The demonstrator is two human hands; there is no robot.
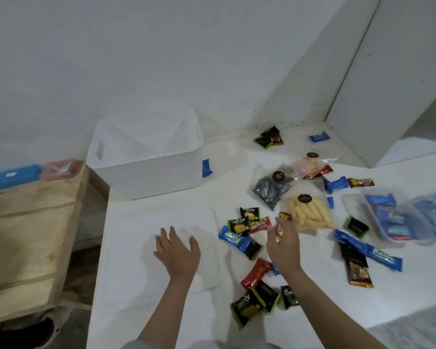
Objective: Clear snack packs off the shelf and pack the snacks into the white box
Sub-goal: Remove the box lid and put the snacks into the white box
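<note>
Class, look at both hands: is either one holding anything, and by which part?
The right hand pinches a small snack wrapper at its fingertips; which part is unclear. The left hand holds nothing.

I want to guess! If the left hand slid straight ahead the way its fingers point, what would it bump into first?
Probably the white box. The left hand points up the bare white surface toward it, with nothing visible between, though depth is hard to judge.

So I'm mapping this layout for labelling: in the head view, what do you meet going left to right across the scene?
Wooden shelf → white box → left hand → right hand → bag of yellow snack sticks → clear plastic tub of blue packs.
</note>
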